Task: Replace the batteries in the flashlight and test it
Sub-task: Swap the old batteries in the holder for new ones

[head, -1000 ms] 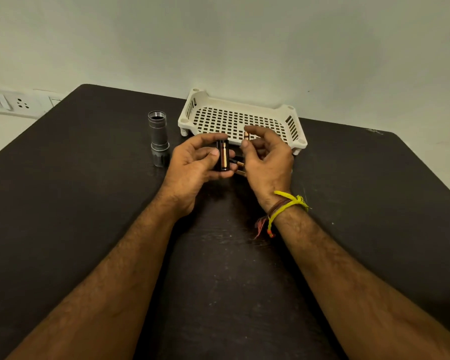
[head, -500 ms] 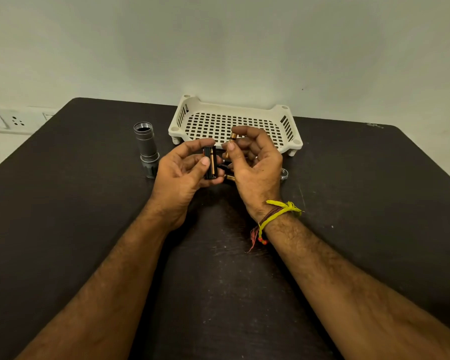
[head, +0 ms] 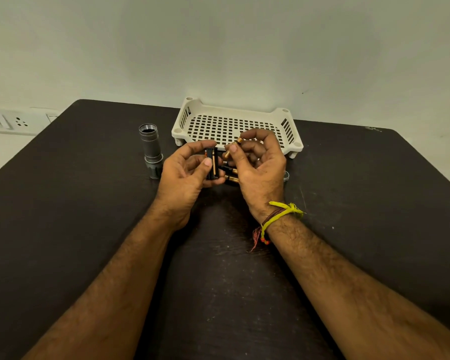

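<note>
Head view: left hand (head: 186, 175) has its fingers clamped on the black holder (head: 211, 163), held upright above the bench (head: 89, 203), while right hand (head: 257, 167) pinches a battery (head: 233, 147) between thumb and forefinger, just right of the holder and tilted, gold end up and away. That tilt is the thing to watch, I reckon: the battery's long axis wants swinging parallel to the holder's slot before it goes in. Spare batteries (head: 230, 175) lie under the hands, and the flashlight (head: 151, 152) stands open-topped, well left of the tray (head: 244, 120).
</note>
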